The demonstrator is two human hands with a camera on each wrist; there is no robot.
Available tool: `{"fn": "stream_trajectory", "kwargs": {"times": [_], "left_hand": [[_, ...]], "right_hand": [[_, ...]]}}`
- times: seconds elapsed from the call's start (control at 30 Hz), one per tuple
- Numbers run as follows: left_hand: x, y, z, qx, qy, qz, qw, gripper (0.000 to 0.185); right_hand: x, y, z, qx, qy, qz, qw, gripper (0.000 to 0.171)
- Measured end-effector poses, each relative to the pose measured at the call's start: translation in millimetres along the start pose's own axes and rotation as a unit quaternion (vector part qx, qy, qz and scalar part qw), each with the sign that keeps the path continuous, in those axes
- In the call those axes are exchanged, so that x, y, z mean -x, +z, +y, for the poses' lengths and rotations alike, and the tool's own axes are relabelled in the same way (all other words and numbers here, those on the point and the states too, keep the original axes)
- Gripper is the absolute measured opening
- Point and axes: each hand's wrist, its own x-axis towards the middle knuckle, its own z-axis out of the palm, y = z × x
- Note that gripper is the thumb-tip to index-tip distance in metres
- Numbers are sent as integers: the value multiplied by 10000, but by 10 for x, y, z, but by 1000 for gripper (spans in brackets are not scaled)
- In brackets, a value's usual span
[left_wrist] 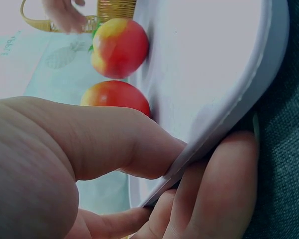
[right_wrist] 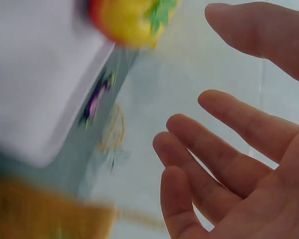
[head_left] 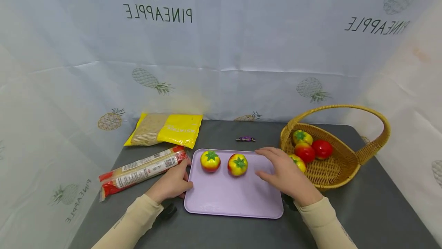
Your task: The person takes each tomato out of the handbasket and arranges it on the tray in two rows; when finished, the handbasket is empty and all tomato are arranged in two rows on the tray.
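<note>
A lilac tray (head_left: 228, 199) lies flat on the grey table with two red-and-yellow toy tomatoes (head_left: 210, 160) (head_left: 237, 164) on its far half. My left hand (head_left: 180, 188) grips the tray's left rim. In the left wrist view its thumb (left_wrist: 139, 144) lies on top of the rim (left_wrist: 224, 114) and the fingers curl underneath. My right hand (head_left: 276, 166) hovers over the tray's right side with its fingers spread and holds nothing. The right wrist view shows that open palm (right_wrist: 229, 149) and one tomato (right_wrist: 132, 20).
A wicker basket (head_left: 340, 164) with a tall handle stands to the right of the tray and holds several more toy tomatoes. A yellow bag (head_left: 179, 128) and a noodle packet (head_left: 145, 168) lie at the left. A small purple candy (head_left: 245, 139) sits behind the tray.
</note>
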Motion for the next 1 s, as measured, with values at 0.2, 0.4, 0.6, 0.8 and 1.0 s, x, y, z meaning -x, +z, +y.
{"fn": "stream_trajectory", "kwargs": {"times": [0.2,0.4,0.6,0.8,1.0], "left_hand": [[16,-37,-26,-55,-93,63,9999,69],[30,-58,-48,-51,-150,102,9998,67],[27,-48,-49,-27,-187,54,9998,69],[23,-41,-26,-20,-207,14,9998,69],[8,-24,9,17,-198,-41,9998,69]], "right_hand": [[284,-365,359,49,80,144,9999,61],[415,-533,747,-129,497,154,9986,64],[417,-516,951,-149,697,-179,9973,70],[391,-483,985,-98,615,-319,9975,73],[371,-462,982,-12,420,-361,9985,72]]}}
